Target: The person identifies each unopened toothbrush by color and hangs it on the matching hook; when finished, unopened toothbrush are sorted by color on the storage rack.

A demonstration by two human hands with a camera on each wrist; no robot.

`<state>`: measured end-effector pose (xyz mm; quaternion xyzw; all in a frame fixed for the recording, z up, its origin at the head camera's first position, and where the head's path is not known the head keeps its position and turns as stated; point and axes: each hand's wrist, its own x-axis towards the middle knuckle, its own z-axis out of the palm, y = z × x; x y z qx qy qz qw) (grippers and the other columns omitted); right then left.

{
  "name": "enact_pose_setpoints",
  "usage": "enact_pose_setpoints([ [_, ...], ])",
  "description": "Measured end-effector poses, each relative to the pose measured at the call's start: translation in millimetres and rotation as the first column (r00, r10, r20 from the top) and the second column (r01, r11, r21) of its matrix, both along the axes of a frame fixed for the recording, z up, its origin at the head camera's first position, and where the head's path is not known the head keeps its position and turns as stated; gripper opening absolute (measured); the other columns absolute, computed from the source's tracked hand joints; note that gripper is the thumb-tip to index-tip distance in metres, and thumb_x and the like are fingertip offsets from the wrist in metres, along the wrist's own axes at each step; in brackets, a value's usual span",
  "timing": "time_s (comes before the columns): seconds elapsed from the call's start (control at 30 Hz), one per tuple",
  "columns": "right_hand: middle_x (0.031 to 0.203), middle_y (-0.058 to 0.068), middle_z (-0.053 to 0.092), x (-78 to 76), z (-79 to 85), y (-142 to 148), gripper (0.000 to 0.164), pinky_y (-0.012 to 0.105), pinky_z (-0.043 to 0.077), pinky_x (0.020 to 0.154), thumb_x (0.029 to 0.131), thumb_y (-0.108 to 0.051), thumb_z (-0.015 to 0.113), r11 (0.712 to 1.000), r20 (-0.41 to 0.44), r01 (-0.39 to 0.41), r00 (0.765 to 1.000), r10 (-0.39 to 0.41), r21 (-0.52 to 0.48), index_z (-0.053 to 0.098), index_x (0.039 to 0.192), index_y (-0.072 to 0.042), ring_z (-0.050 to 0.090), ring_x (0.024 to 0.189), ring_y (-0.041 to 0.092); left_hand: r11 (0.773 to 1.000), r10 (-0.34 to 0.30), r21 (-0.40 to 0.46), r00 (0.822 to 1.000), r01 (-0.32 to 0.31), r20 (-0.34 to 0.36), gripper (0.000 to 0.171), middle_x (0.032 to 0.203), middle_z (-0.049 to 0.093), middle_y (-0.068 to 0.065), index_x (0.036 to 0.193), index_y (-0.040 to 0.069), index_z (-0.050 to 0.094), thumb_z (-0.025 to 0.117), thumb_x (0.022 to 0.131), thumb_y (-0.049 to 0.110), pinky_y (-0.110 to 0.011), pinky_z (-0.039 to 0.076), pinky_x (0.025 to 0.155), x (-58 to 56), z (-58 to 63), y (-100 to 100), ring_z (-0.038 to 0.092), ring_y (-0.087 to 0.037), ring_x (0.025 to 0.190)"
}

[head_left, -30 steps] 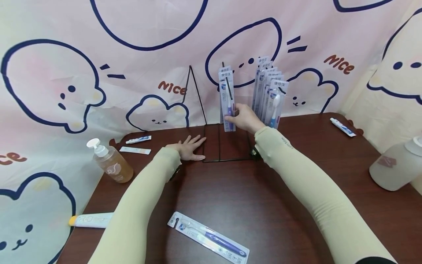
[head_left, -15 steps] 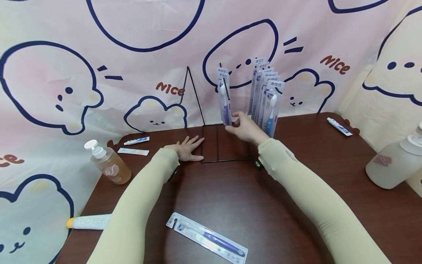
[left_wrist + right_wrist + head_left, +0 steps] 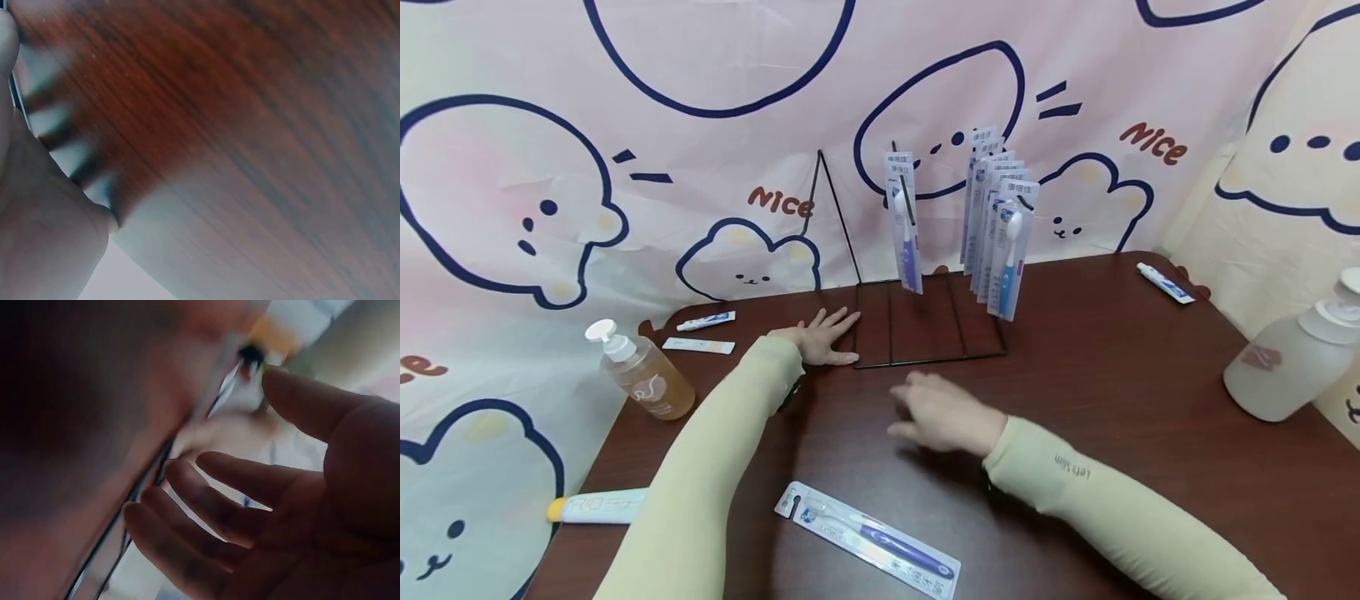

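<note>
My left hand rests on the table with fingers spread, fingertips at the left side of a black wire display rack. Only part of that hand shows in the left wrist view. In front of the rack, my right hand is over the table, holding nothing; its fingers are loosely bent in the right wrist view. A packaged purple toothbrush lies nearer to me. On the rack's middle hook hang packaged purple toothbrushes. Several packaged toothbrushes, the front one blue, hang on the right hook.
An amber pump bottle, a small toothpaste tube, a flat sachet and a yellow-capped tube lie or stand left. To the right are another toothpaste tube and a whitish pump bottle. A patterned cloth hangs behind.
My right hand has let go of the purple toothbrush pack, which hangs on the middle hook, and has come back towards me over the table. My left hand stays by the rack.
</note>
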<state>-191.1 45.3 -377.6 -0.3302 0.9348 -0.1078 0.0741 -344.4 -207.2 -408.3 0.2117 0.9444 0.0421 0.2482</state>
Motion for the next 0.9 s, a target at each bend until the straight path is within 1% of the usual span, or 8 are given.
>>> enact_pose_setpoints([
  [0.2, 0.102, 0.003, 0.056, 50.7, -6.2, -21, 0.06, 0.031, 0.047, 0.075, 0.08, -0.052, 0.063, 0.988, -0.061, -0.141, 0.987, 0.145, 0.067, 0.059, 0.122, -0.009, 0.054, 0.087, 0.018, 1.0, -0.002, 0.006, 1.0, 0.002, 0.006, 0.087, 0.153, -0.012, -0.001, 0.147, 0.031, -0.007, 0.04, 0.084, 0.068, -0.064, 0.002, 0.101, 0.6, -2.2, -1, -0.01, -0.035, 0.137],
  [0.37, 0.091, -0.002, 0.055, 78.2, -8.5, -32, 0.051, 0.029, 0.047, 0.063, 0.078, -0.056, 0.063, 0.976, -0.123, -0.196, 0.97, 0.208, 0.099, 0.064, 0.107, -0.014, 0.052, 0.079, 0.014, 1.0, 0.001, -0.006, 1.0, -0.001, 0.0, 0.087, 0.153, -0.012, -0.001, 0.147, 0.031, -0.007, 0.039, 0.084, 0.069, -0.064, 0.003, 0.101, -0.2, -1.9, -2, -0.01, -0.035, 0.137],
  [0.47, 0.093, -0.003, 0.054, 90.8, -11.7, -35, 0.057, 0.028, 0.047, 0.056, 0.075, -0.06, 0.064, 0.972, -0.154, -0.201, 0.964, 0.219, 0.123, 0.064, 0.106, -0.013, 0.051, 0.077, 0.013, 1.0, -0.003, -0.009, 1.0, 0.003, -0.002, 0.087, 0.153, -0.012, -0.001, 0.147, 0.031, -0.007, 0.039, 0.084, 0.068, -0.064, 0.003, 0.101, -0.5, -1.4, -2, -0.01, -0.035, 0.137],
  [0.6, 0.095, -0.002, 0.053, 101.1, -15.2, -36, 0.066, 0.027, 0.045, 0.051, 0.068, -0.061, 0.068, 0.972, -0.19, -0.19, 0.958, 0.215, 0.14, 0.063, 0.11, -0.01, 0.05, 0.077, 0.013, 1.0, -0.005, -0.009, 1.0, 0.005, -0.001, 0.087, 0.153, -0.012, -0.001, 0.148, 0.031, -0.006, 0.039, 0.084, 0.069, -0.063, 0.003, 0.101, -0.7, -1.3, -2, -0.011, -0.034, 0.137],
  [0.63, 0.093, -0.003, 0.052, 102.3, -15.6, -36, 0.064, 0.027, 0.045, 0.05, 0.067, -0.06, 0.07, 0.971, -0.194, -0.19, 0.957, 0.216, 0.144, 0.063, 0.108, -0.011, 0.049, 0.077, 0.013, 1.0, -0.006, -0.01, 1.0, 0.006, -0.001, 0.087, 0.153, -0.012, -0.001, 0.148, 0.031, -0.006, 0.039, 0.084, 0.069, -0.063, 0.003, 0.101, -0.9, -1.5, -2, -0.011, -0.034, 0.137],
  [0.7, 0.089, -0.003, 0.051, 102.9, -15.9, -34, 0.055, 0.026, 0.044, 0.05, 0.067, -0.054, 0.074, 0.969, -0.193, -0.196, 0.955, 0.223, 0.149, 0.064, 0.102, -0.012, 0.048, 0.075, 0.013, 1.0, -0.005, -0.009, 1.0, 0.005, 0.0, 0.087, 0.153, -0.012, -0.001, 0.148, 0.031, -0.006, 0.039, 0.084, 0.069, -0.063, 0.002, 0.102, -0.8, -1.6, -2, -0.011, -0.034, 0.137],
  [0.83, 0.081, -0.002, 0.049, 99.0, -14.0, -30, 0.025, 0.029, 0.044, 0.049, 0.072, -0.029, 0.076, 0.971, -0.163, -0.183, 0.965, 0.207, 0.151, 0.064, 0.089, -0.015, 0.048, 0.07, 0.013, 1.0, -0.006, -0.007, 1.0, 0.006, -0.003, 0.087, 0.153, -0.012, -0.001, 0.148, 0.031, -0.006, 0.039, 0.083, 0.069, -0.063, 0.003, 0.102, -0.5, -1.3, -1, -0.011, -0.034, 0.137],
  [0.9, 0.08, 0.0, 0.05, 94.1, -12.5, -27, 0.019, 0.031, 0.045, 0.051, 0.072, -0.018, 0.074, 0.975, -0.145, -0.16, 0.972, 0.183, 0.155, 0.064, 0.089, -0.016, 0.05, 0.069, 0.015, 1.0, -0.006, -0.007, 1.0, 0.005, -0.007, 0.087, 0.153, -0.012, -0.001, 0.148, 0.031, -0.006, 0.039, 0.083, 0.069, -0.063, 0.003, 0.102, -0.3, -0.8, 0, -0.01, -0.034, 0.137],
])
